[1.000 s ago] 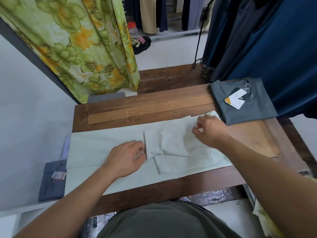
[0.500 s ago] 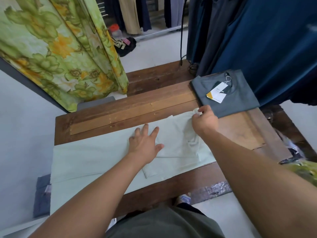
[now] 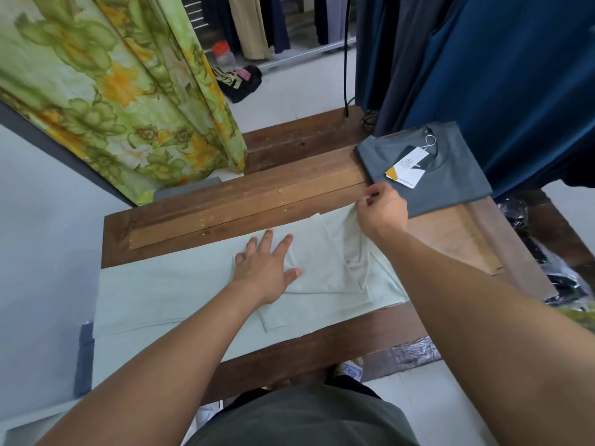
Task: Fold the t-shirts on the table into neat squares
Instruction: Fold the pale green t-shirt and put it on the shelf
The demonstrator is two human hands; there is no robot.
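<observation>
Across the near half of the tabletop (image 3: 322, 191) lies the pale green t-shirt (image 3: 167, 291), its right end partly doubled over, with a folded grey t-shirt (image 3: 450, 175) at the far right corner. The left hand (image 3: 267, 268) presses flat on the layers, fingers (image 3: 269, 239) straight and spread; the right hand (image 3: 383, 210) pinches the cloth's far right corner between thumb and fingertips. I'd say the flat hand should anchor the crease while that corner is drawn taut and laid edge to edge.

1. Your left hand (image 3: 267, 268), curled at the folded edge a second ago, now lies flat with fingers spread, pressing the pale green t-shirt (image 3: 161, 291).
2. Your right hand (image 3: 383, 210) has moved away from your left and now pinches the shirt's far corner, lifted just beside the folded grey t-shirt (image 3: 457, 175).
</observation>
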